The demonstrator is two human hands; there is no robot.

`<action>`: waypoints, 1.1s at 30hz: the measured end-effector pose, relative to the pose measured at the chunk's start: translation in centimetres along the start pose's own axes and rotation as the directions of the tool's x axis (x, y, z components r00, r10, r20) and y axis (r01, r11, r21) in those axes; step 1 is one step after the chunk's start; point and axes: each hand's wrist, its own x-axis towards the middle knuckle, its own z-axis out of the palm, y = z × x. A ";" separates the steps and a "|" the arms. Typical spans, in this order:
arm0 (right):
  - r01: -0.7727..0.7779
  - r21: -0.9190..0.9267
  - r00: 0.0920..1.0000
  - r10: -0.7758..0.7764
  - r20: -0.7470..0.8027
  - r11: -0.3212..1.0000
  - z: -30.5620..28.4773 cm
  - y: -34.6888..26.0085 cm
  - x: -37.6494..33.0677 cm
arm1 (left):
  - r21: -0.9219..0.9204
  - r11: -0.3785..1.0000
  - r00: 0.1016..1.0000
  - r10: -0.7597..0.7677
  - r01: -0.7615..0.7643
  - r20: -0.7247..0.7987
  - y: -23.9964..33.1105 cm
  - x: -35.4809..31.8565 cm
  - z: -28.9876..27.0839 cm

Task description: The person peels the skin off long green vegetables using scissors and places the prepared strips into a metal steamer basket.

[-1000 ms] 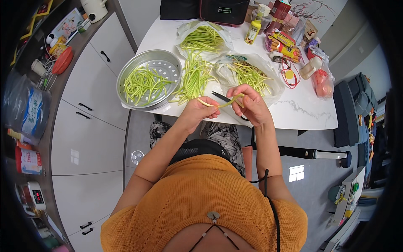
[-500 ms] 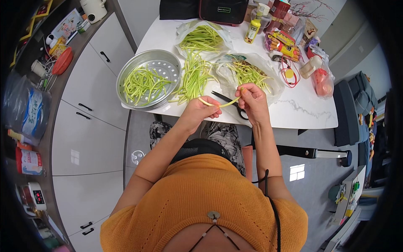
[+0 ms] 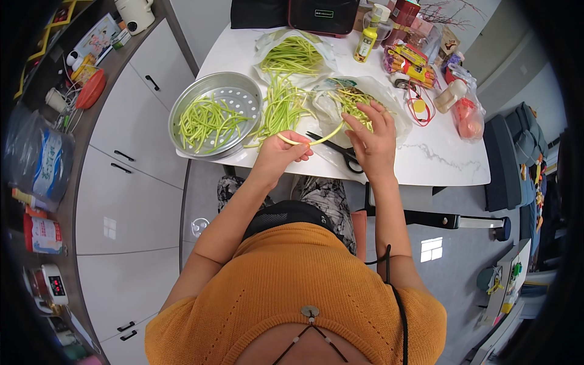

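Left hand (image 3: 281, 153) pinches curved green stalk (image 3: 316, 137); right hand (image 3: 372, 141) spread over scissors (image 3: 338, 149) on white desk (image 3: 438, 159); metal steamer tray (image 3: 214, 114) holds cut stalks.

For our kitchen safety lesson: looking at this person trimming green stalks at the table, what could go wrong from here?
1. The scissors lie with blades toward the left hand, half hidden beneath the right hand; a careless reach might nick a finger.
2. The metal steamer tray sits at the table edge, seemingly overhanging; a nudge could tip it off.
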 end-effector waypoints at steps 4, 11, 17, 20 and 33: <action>0.080 -0.091 0.997 -0.078 0.027 0.993 0.1 -0.6 0.1 | -0.002 1.000 1.000 0.023 -0.023 0.005 0.3 0.0 0.2; -0.004 0.135 0.994 -0.011 0.110 0.991 1.3 -0.7 -1.1 | -0.003 0.998 0.998 0.061 -0.061 -0.011 0.6 0.2 0.0; -0.386 0.581 0.922 0.321 0.217 0.717 1.9 -0.6 -1.9 | 0.013 0.998 0.998 0.062 -0.062 0.007 -0.2 0.3 0.1; -0.503 0.770 0.846 0.408 0.344 0.394 2.3 -1.5 -1.9 | -0.024 0.999 0.999 0.039 -0.038 0.038 -2.4 0.2 0.6; -0.640 0.757 0.698 0.509 0.504 0.129 2.8 -0.8 -2.4 | 0.043 0.991 0.992 0.126 -0.126 0.012 -1.8 0.2 1.2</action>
